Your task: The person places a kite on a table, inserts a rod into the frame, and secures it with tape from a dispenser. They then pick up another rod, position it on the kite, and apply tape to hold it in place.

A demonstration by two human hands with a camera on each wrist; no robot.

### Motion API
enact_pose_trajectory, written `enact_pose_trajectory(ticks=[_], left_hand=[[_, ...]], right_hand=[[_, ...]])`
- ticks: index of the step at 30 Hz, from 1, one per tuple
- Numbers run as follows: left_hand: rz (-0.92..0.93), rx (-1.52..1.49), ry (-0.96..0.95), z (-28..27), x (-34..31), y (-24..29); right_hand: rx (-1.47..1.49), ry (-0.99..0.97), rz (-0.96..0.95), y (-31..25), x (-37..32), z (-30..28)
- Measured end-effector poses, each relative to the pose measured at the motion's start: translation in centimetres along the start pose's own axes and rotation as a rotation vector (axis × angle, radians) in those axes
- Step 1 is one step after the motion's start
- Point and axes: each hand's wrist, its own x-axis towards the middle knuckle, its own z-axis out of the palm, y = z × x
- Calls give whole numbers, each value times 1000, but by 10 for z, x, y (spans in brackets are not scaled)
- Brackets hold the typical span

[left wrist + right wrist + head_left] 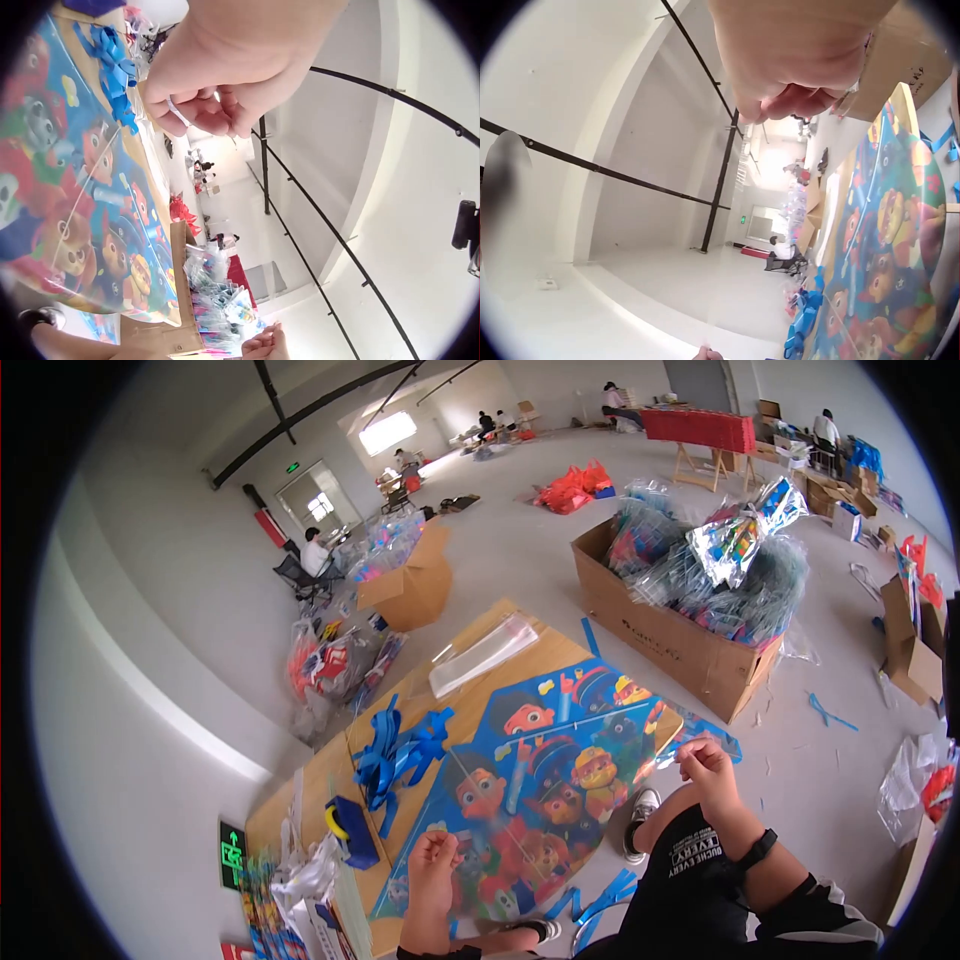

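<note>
In the head view, the printed cartoon sheet [560,800] lies on the table [320,780], between the two hands and beyond them. The left hand [430,870] is over its near left corner, the right hand [712,770] just off its right side; both have bent fingers drawn in towards the thumb. Blue ribbons [385,755] and a blue tape dispenser [352,835] sit beyond and left of the left hand; pale plastic sleeves [485,658] lie farther ahead of it. Moving both hands evenly, clear of the glossy surface and its thin rod [570,725], should avoid creases or snags.

In the left wrist view, the left hand is nearly closed, pinching a thin pale sliver [178,114] I cannot identify. A light fingertip grip suits something so fine.

In the right wrist view, the right fingers curl tightly; I cannot tell whether they hold anything. Bringing their tips into clear sight would make the grip surer.
</note>
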Motion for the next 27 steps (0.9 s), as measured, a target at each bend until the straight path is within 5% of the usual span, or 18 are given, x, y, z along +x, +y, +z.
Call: enact_pose_trajectory(ticks=[7, 13, 19, 27], left_hand=[[-27, 193, -64, 30, 132, -53], [1, 360, 28, 54, 226, -123], [143, 547, 98, 68, 280, -142], [51, 555, 157, 83, 297, -156]], right_hand=[[-274, 147, 142, 51, 95, 1], [-447, 215, 82, 102, 152, -2], [-566, 237, 26, 118, 169, 9], [-646, 265, 15, 111, 179, 22]])
